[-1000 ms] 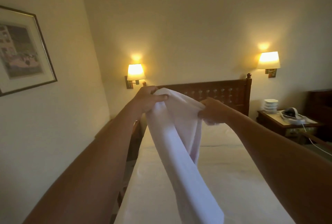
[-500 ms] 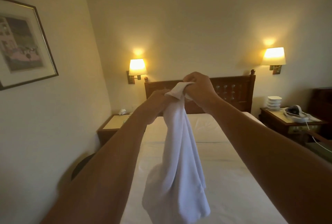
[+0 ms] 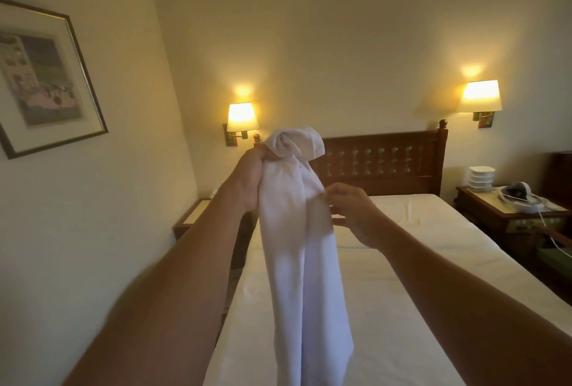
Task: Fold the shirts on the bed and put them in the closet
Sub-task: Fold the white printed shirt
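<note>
Gripping the white shirt [image 3: 297,231] bunched high, the left hand [image 3: 249,181] lets it hang; the right hand [image 3: 353,215] pinches an edge, probably to spread it.

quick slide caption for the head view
Left hand holds a bunched white shirt up over the bed; right hand touches its edge.
</note>
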